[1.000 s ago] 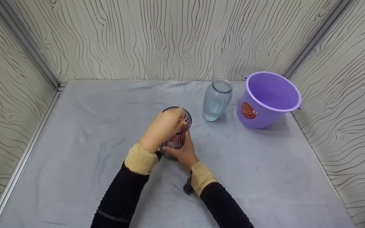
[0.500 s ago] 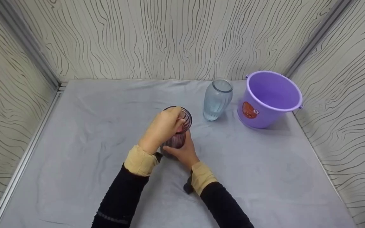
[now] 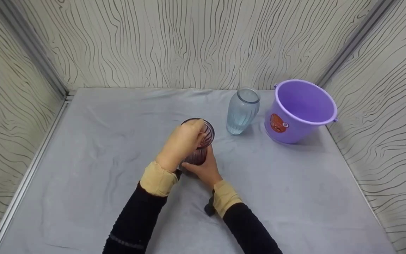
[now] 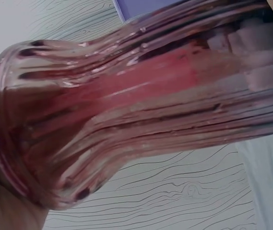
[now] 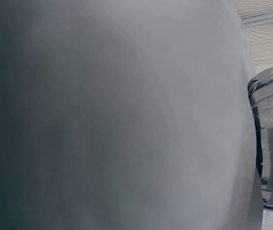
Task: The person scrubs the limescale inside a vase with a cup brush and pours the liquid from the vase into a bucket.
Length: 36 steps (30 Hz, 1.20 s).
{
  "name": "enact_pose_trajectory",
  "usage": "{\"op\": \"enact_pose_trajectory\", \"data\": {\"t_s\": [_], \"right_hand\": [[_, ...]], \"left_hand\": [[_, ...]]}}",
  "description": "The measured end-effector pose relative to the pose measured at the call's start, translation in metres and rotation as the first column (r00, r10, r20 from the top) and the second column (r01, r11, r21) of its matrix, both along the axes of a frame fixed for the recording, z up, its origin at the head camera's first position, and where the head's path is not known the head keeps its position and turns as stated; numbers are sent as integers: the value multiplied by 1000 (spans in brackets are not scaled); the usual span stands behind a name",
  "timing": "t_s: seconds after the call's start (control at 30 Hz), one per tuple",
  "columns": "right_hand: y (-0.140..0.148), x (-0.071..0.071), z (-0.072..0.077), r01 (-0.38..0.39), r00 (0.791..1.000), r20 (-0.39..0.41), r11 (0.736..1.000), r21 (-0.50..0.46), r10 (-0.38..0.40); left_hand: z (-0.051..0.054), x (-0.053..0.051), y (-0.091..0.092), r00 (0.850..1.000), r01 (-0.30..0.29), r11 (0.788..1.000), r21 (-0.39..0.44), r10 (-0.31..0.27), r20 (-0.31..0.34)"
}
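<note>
A purple ribbed glass vase (image 3: 196, 157) stands tilted at the middle of the table. My right hand (image 3: 207, 169) holds its body from the right, thumb in front. Over the mouth is my left hand (image 3: 184, 137), its fingers curled at the rim and partly hidden inside. Through the glass in the left wrist view, a long pink-red thing (image 4: 150, 76) runs from the mouth down into the vase. My left hand grips its upper end, though the fingers are mostly hidden there; its kind is blurred by the glass. The right wrist view does not show the right hand.
A light blue glass vase (image 3: 242, 114) stands upright behind and to the right. Beside it is a purple bucket (image 3: 294, 132) with a red sticker. Grey cloth (image 3: 100, 141) covers the table, and patterned panels (image 3: 189, 42) enclose its back and sides.
The left hand shifts only slightly at the vase's mouth, and the pink-red thing glimpsed under it half a second ago is less visible now. The right hand keeps its hold.
</note>
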State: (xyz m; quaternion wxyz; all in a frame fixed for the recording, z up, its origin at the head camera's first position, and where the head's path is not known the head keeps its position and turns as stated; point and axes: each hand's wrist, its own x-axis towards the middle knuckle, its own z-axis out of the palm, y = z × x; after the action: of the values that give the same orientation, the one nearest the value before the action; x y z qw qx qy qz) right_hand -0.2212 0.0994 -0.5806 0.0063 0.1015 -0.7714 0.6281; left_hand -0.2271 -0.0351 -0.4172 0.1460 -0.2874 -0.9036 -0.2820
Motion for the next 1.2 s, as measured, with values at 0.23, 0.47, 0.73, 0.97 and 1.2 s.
{"op": "enact_pose_trajectory", "data": {"t_s": [0.23, 0.47, 0.73, 0.97, 1.2], "right_hand": [[-1, 0, 0, 7, 1000, -31, 1000, -1, -7], [-5, 12, 28, -12, 999, -32, 999, -39, 11], [-5, 15, 34, -6, 1000, -5, 999, -49, 5], [-4, 6, 14, -8, 1000, -18, 999, -32, 8], [-1, -1, 0, -7, 1000, -28, 1000, -29, 7]], "left_hand": [[7, -3, 5, 996, -30, 996, -85, 37, 81], [10, -6, 4, 990, -6, 994, -112, 22, 141], [10, -8, 1, 991, 44, 992, -122, -28, 131], [8, -7, 0, 991, 60, 989, -134, -43, 127], [9, -7, 0, 991, 77, 985, -152, -59, 116]]}}
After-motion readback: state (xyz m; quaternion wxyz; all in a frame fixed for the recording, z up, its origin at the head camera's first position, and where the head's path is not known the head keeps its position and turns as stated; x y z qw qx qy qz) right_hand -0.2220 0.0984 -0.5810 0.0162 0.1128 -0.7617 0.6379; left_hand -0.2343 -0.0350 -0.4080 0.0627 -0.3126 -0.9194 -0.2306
